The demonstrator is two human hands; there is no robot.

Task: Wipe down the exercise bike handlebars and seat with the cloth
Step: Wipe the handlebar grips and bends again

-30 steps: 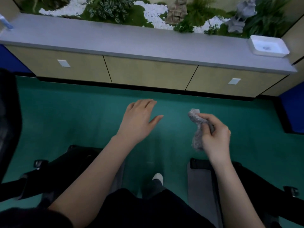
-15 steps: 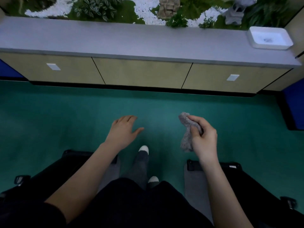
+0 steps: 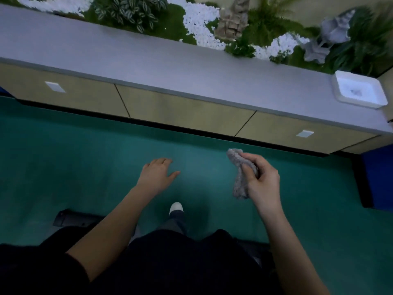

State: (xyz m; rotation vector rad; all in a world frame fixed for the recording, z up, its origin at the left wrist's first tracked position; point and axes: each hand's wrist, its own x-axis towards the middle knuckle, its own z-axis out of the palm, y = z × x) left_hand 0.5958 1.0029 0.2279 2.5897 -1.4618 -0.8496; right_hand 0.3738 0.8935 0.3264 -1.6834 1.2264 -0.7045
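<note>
Pinched in my right hand (image 3: 263,184), thumb pressing it against my curled fingers, the cloth (image 3: 239,179) is a grey, nubbly wad. One end pokes up above my thumb and the other hangs below my palm. It is up in the air over the green floor (image 3: 85,167), touching nothing but my hand.

My left hand (image 3: 156,175) hovers to the left of it, well apart, palm down. Its fingers are relaxed and loosely together, the thumb is out to the side, and it holds nothing.

Below and between my hands the white toe of my shoe (image 3: 176,207) shows on the floor, with my dark clothing filling the bottom of the view. A black piece (image 3: 72,218) lies low on the floor under my left forearm — what it is I cannot tell.

Past my hands a cabinet (image 3: 180,107) with tan fronts runs across, topped by a pale grey ledge (image 3: 148,60). A white tray (image 3: 344,96) sits on the right end of the ledge. Behind the ledge are green plants (image 3: 131,11), white pebbles (image 3: 200,20) and a grey stone figure (image 3: 331,33). A blue panel (image 3: 380,177) stands at the far right edge.
</note>
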